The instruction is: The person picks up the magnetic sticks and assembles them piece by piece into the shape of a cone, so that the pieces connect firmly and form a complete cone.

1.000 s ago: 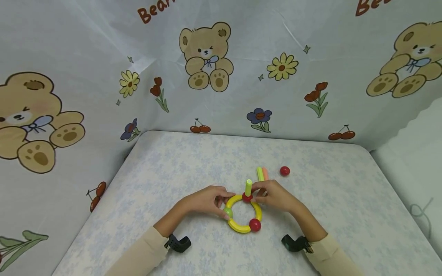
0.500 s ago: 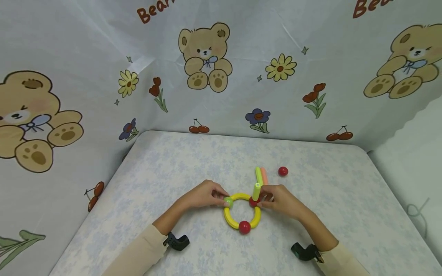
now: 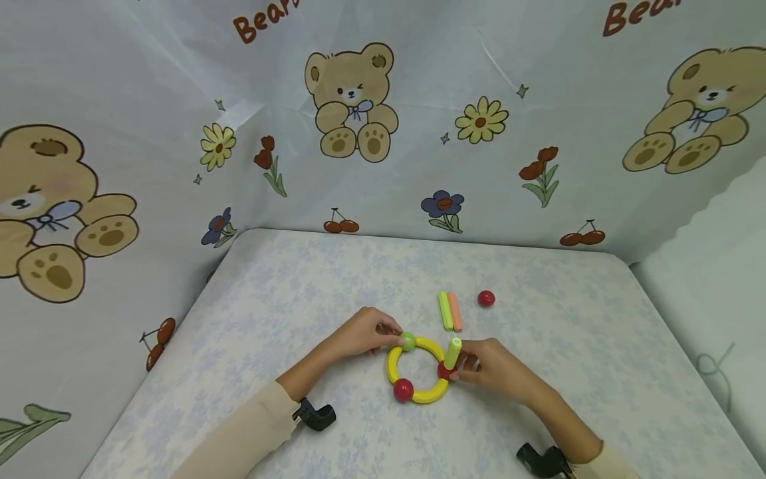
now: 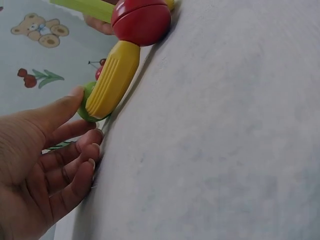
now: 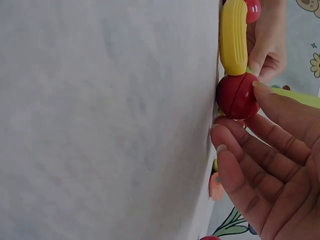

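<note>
A ring of yellow curved rods [image 3: 393,364] joined by balls lies on the table. My left hand [image 3: 364,332] pinches its green ball [image 3: 408,342] at the upper left, its other fingers loosely bent in the left wrist view. On the right side, my right hand [image 3: 493,369] holds a red ball [image 5: 235,97] between thumb and fingers. A straight green rod [image 3: 453,353] sticks up from that ball, leaning slightly. The ring's other red ball [image 3: 403,390] sits at the near left, untouched by either hand.
Behind the ring, a loose green rod [image 3: 445,311] and an orange rod [image 3: 455,312] lie side by side. A loose red ball [image 3: 486,299] rests to their right. A bear-printed curtain [image 3: 389,186] hangs behind the table [image 3: 299,279].
The ring has turned clockwise as the head view sees it. Its green ball went from the left side toward the top, the upright rod shifted right and nearer, and both hands moved along.
</note>
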`<state>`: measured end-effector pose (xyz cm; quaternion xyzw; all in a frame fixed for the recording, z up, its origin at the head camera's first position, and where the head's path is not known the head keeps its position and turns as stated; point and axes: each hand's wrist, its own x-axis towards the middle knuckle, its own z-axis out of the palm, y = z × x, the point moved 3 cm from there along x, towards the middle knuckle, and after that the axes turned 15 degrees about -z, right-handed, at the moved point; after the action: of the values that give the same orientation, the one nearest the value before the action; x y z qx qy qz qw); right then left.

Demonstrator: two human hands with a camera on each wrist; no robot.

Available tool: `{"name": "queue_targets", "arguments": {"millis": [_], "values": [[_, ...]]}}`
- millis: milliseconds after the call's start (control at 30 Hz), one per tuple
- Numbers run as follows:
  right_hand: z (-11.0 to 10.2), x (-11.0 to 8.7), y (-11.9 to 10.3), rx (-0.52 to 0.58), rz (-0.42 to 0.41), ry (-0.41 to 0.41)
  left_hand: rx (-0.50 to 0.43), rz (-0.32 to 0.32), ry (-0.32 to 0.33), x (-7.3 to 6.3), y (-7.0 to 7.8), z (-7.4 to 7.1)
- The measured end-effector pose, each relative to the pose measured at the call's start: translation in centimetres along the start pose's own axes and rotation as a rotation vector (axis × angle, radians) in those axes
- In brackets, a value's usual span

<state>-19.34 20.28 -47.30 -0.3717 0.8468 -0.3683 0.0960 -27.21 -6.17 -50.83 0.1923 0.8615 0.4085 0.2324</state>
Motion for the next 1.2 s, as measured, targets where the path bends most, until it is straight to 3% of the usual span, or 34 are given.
{"name": "queue_targets", "arguments": {"millis": [367, 667, 800, 967, 1067, 1200], "values": [[0.7, -1.0, -1.5, 0.034, -0.012, 0.004, 0.033, 0.059, 0.017, 1.0, 1.3, 1.0], [1.2, -1.2, -2.3, 0.05, -0.022, -0.046, 0.103, 0.084, 0.056, 1.6, 1.7, 1.6], [1.0, -1.2, -2.2, 0.054, -0.031, -0.089, 0.058, 0.038, 0.008, 1.0, 1.3, 1.2], [-0.6, -1.4, -2.2, 0.126, -0.048, -0.146, 0.007, -0.043, -0.04, -0.8, 0.6, 0.4], [-2.2, -1.4, -2.1, 0.1, -0.037, -0.091, -0.011, -0.062, -0.025, -1.7, 0.3, 0.4], [-3.9, -0.7, -1.1, -0.037, 0.006, 0.058, -0.067, -0.069, 0.002, -2.4, -0.3, 0.7]]}}
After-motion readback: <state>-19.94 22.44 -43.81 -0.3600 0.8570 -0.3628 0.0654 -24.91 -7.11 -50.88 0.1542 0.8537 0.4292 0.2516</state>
